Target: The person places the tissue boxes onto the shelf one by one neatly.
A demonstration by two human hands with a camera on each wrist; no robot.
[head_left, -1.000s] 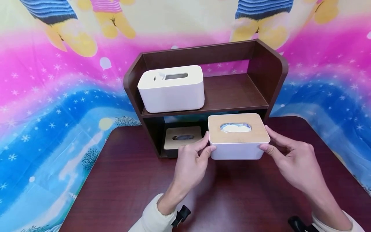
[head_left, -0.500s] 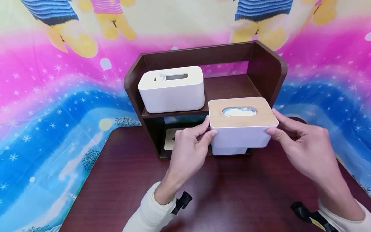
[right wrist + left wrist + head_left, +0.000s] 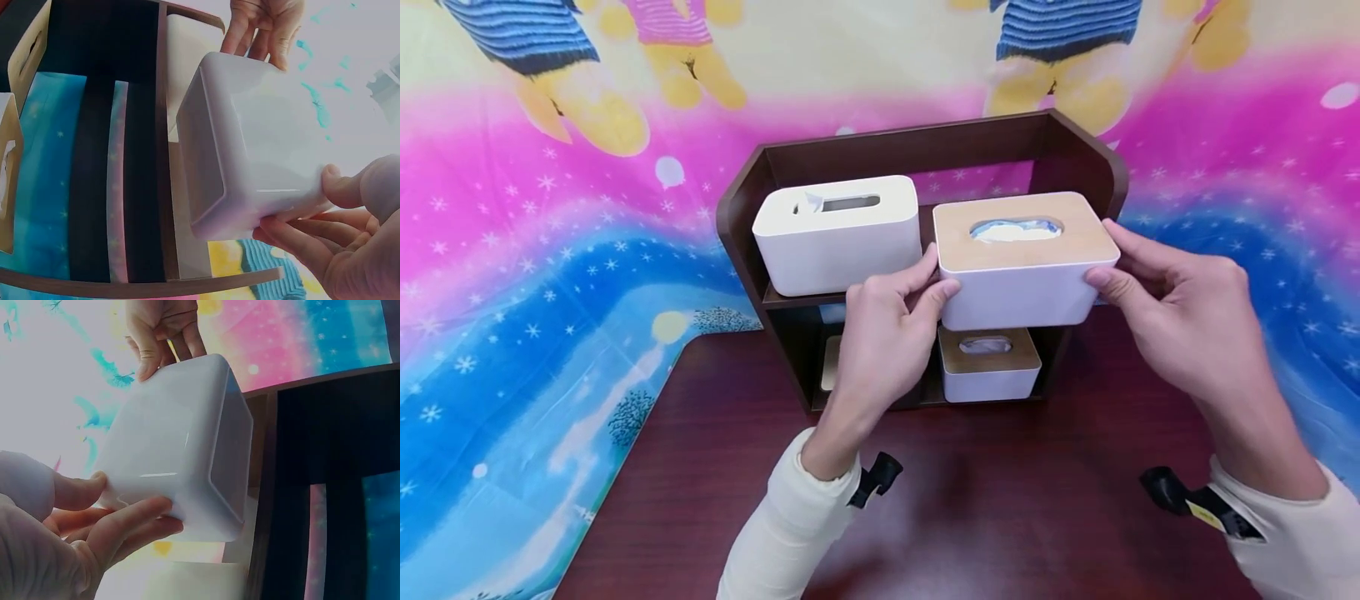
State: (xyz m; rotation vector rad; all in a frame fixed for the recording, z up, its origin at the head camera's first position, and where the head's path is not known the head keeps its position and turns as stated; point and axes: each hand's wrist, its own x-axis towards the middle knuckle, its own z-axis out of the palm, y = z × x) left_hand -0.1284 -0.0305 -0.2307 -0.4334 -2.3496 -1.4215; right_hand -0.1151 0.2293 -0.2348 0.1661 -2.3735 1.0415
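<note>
A white tissue box with a wooden lid is held up in front of the upper shelf in the head view. Tissue shows in its oval slot. My left hand grips its left end between thumb and fingers, and my right hand grips the right end the same way. Both wrist views show the box's white side and its underside. Left of it, an all-white tissue box stands on the upper shelf. Below, a smaller wood-topped tissue box sits on the lower level.
The dark brown two-level shelf stands at the back of the reddish-brown table. Another wood-topped box on the lower left is mostly hidden behind my left hand. A printed cloth hangs behind.
Both hands have raised the wood-lidded tissue box from in front of the lower level to the height of the upper shelf. The smaller box behind it has come into view.
</note>
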